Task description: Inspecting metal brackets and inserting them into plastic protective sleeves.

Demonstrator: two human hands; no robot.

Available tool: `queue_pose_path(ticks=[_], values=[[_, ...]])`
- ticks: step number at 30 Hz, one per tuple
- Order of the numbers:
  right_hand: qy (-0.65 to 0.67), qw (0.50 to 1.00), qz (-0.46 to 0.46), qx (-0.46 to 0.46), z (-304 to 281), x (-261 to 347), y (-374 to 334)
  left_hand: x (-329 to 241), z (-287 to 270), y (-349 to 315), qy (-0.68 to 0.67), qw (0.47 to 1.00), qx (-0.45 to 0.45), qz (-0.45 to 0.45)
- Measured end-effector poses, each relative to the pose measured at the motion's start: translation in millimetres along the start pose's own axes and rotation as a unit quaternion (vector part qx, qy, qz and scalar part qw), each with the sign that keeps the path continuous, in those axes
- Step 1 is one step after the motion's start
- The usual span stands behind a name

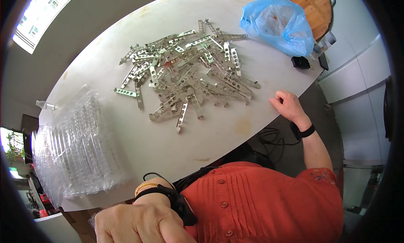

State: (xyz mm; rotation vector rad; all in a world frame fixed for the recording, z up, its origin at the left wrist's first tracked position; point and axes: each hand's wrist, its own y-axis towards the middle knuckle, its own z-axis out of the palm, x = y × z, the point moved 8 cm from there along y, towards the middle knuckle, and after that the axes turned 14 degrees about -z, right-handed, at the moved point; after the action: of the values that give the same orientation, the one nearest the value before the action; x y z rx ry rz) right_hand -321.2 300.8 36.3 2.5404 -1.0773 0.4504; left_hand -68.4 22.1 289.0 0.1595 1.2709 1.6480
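Close below the view, my left hand [134, 224] is raised with its back and knuckles showing. Its fingers run out of the picture, so whether it holds anything is hidden. My right hand [289, 106] rests at the near right edge of the white table, fingers curled into a loose fist with nothing visible in them. Nearest to it lies a loose pile of thin metal brackets [185, 74], long strips with rows of round holes and bent ends, heaped over one another in the middle of the table.
A stack of clear plastic trays [80, 146] stands at the table's left side. At the far right sit a crumpled blue plastic bag [277, 24] and a small black object [300, 62]. Dark cables [269, 138] hang below the table's near edge. A round wooden surface [313, 7] lies beyond the bag.
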Motion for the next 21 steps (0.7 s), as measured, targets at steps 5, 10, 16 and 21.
queue_pose_path(ticks=[5,10,16,21], values=[[-0.064,0.997,0.006,-0.043,8,-2,0,-9,-14,-7,-0.041,0.999,0.018,0.015],[-0.141,0.982,-0.029,-0.125,8,4,-1,-25,-17,-12,-0.053,0.994,0.062,0.075],[-0.177,0.972,-0.001,-0.152,10,0,0,-33,-22,-14,-0.076,0.994,0.055,0.057],[-0.192,0.968,0.004,-0.163,13,-4,-1,-32,-18,-14,-0.099,0.991,0.081,0.044]])
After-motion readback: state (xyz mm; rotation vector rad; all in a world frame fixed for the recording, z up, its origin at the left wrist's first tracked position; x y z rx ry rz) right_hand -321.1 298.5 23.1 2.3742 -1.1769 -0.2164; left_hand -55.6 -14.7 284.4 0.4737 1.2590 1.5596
